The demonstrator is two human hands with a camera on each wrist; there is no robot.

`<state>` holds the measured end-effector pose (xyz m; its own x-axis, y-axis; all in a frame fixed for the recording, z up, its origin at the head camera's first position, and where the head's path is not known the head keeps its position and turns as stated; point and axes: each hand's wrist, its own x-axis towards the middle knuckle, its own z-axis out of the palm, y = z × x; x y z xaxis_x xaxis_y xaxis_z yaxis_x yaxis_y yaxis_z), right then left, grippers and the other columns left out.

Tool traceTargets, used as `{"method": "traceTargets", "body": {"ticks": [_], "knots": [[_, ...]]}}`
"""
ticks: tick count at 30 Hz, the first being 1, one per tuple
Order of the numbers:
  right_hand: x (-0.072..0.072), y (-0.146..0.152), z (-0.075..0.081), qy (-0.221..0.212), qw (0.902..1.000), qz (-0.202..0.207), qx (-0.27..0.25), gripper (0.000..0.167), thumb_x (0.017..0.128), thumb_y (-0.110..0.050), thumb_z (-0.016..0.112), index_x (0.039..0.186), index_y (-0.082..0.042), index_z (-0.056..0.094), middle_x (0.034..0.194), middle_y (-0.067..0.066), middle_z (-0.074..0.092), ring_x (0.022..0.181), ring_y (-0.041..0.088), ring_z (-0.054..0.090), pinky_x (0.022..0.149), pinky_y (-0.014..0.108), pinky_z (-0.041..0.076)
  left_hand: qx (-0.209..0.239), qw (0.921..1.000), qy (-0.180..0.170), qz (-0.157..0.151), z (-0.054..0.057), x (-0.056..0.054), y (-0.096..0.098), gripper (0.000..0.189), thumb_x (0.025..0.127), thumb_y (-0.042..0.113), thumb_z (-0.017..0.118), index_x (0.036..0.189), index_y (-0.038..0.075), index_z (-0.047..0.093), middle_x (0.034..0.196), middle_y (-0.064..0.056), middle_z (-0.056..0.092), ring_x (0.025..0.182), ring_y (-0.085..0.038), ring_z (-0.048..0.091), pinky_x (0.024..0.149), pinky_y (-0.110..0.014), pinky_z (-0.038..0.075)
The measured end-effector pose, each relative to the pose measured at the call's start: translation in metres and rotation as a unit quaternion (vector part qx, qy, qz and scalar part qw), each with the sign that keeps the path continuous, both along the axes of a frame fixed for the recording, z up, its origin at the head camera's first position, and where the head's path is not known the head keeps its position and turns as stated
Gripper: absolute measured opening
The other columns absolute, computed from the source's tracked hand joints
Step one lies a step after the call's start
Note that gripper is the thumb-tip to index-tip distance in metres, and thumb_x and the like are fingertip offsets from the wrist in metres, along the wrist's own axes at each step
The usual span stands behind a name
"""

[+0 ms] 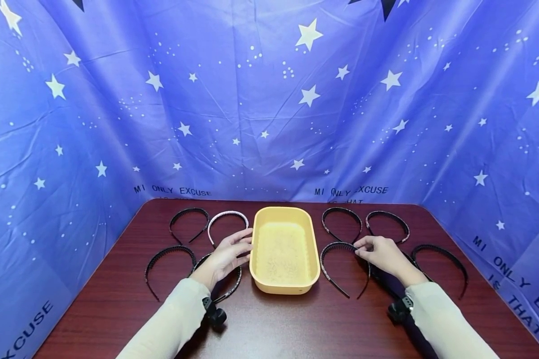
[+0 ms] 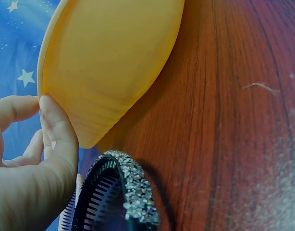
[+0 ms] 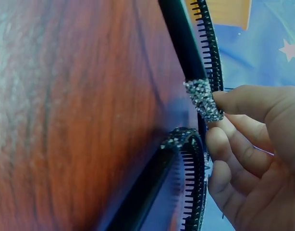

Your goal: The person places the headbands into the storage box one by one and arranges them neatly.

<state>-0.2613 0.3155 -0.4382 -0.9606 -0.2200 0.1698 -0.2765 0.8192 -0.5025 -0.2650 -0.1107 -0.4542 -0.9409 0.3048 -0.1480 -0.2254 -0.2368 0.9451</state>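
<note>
A yellow rectangular plastic basin (image 1: 284, 287) stands in the middle of the table. My left hand (image 1: 223, 259) touches the basin's left rim with loosely extended fingertips. Beneath that hand lies a black toothed headband with silver glitter (image 2: 139, 190), partly hidden. To the right of the basin, my right hand (image 1: 382, 253) pinches another black glittery headband (image 1: 334, 246) between thumb and fingers. In the right wrist view, the thumb presses on a glitter-covered section (image 3: 203, 98). A second toothed headband (image 3: 188, 185) shows just below those fingers.
Several headbands lie on both sides of the basin. At the left are a white-and-pink headband (image 1: 229, 214) and black ones, including a front one (image 1: 159, 254). Black headbands (image 1: 388, 213) also lie at the right. A blue starry curtain (image 1: 269, 99) surrounds the dark wooden table (image 1: 278, 324).
</note>
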Motion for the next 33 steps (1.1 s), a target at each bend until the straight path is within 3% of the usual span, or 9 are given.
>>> {"method": "traceTargets", "body": {"ticks": [4, 12, 33], "knots": [[0.002, 0.000, 0.004, -0.018, 0.9997, -0.006, -0.015, 0.012, 0.090, -0.014, 0.072, 0.100, -0.009, 0.076, 0.084, -0.004, 0.070, 0.078, 0.013, 0.063, 0.072, 0.034, 0.051, 0.003, 1.0000, 0.002, -0.001, -0.002, -0.001, 0.000, 0.063, 0.095, -0.002, 0.055, 0.154, 0.002, 0.034, 0.147, -0.028, 0.044, 0.109, -0.020, 0.060, 0.084, -0.028, 0.053], [0.002, 0.002, 0.012, -0.065, 0.9968, 0.002, -0.048, 0.020, 0.094, -0.014, 0.070, 0.110, -0.004, 0.074, 0.083, 0.003, 0.070, 0.064, 0.015, 0.059, 0.055, 0.027, 0.047, 0.002, 1.0000, -0.001, -0.001, -0.003, -0.002, 0.000, 0.060, 0.096, -0.002, 0.055, 0.153, 0.003, 0.036, 0.146, -0.028, 0.044, 0.108, -0.019, 0.060, 0.082, -0.027, 0.053], [-0.005, 0.005, 0.047, -0.083, 0.9957, 0.031, -0.028, 0.023, 0.097, -0.013, 0.064, 0.116, -0.001, 0.070, 0.094, 0.010, 0.071, 0.069, 0.019, 0.067, 0.064, 0.033, 0.055, 0.002, 1.0000, -0.001, 0.000, -0.001, -0.001, 0.000, 0.062, 0.095, -0.002, 0.055, 0.154, 0.003, 0.035, 0.147, -0.028, 0.044, 0.111, -0.021, 0.060, 0.086, -0.029, 0.052]]}}
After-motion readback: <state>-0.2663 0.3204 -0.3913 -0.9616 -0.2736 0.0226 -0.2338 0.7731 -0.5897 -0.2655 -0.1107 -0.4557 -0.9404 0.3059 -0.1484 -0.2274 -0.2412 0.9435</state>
